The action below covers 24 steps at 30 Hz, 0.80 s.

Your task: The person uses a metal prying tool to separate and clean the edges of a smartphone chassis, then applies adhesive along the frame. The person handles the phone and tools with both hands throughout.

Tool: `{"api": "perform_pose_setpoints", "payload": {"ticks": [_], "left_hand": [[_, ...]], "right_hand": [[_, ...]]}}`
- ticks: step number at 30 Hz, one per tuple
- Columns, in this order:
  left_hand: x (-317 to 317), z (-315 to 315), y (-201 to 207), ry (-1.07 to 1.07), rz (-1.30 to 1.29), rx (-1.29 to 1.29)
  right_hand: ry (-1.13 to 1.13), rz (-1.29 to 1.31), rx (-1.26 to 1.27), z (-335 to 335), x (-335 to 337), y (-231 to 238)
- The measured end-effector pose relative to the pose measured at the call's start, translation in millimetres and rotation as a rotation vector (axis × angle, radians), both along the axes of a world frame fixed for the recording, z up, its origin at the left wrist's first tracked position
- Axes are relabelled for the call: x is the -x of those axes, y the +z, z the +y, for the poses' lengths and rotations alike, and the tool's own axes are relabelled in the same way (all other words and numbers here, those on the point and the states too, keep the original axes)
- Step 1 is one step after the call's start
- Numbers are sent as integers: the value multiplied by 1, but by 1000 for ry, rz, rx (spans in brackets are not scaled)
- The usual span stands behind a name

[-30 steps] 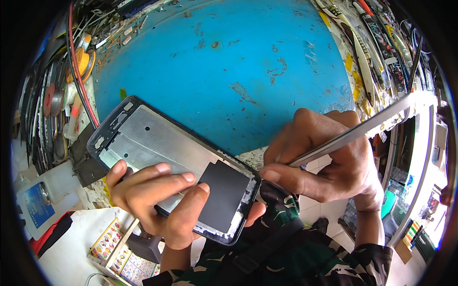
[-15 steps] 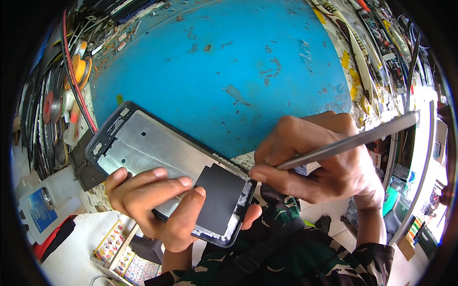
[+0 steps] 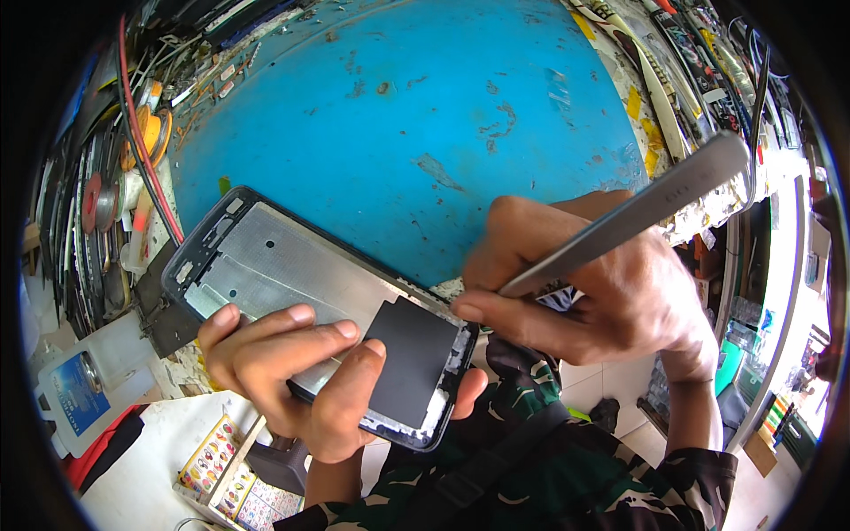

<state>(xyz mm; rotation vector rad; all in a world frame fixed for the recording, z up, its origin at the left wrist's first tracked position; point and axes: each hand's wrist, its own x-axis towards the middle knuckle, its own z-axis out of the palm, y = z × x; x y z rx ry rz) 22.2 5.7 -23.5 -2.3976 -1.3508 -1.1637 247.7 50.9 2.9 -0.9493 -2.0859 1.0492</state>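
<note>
Phone frame [image 3: 314, 265] sits in the left hand [image 3: 292, 376], fingers curled over it. The right hand [image 3: 611, 301] pinches a metal tool [image 3: 651, 205].

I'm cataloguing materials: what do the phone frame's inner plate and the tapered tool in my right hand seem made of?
Inner plate: probably metal, satin silver, by its soft sheen. Tapered tool: likely metal, smooth grey, with a lighter edge highlight.

left hand [image 3: 305, 394]: curled, gripping
right hand [image 3: 602, 292]: thumb-and-forefinger pinch, apart from left
right forearm [image 3: 694, 416]: bare, near upright
</note>
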Motion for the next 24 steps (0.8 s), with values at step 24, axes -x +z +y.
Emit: {"api": "perform_pose_setpoints", "payload": {"ticks": [24], "left_hand": [[2,1,3,-62,95,-16]], "right_hand": [[28,43,-85,6,6,-5]]}}
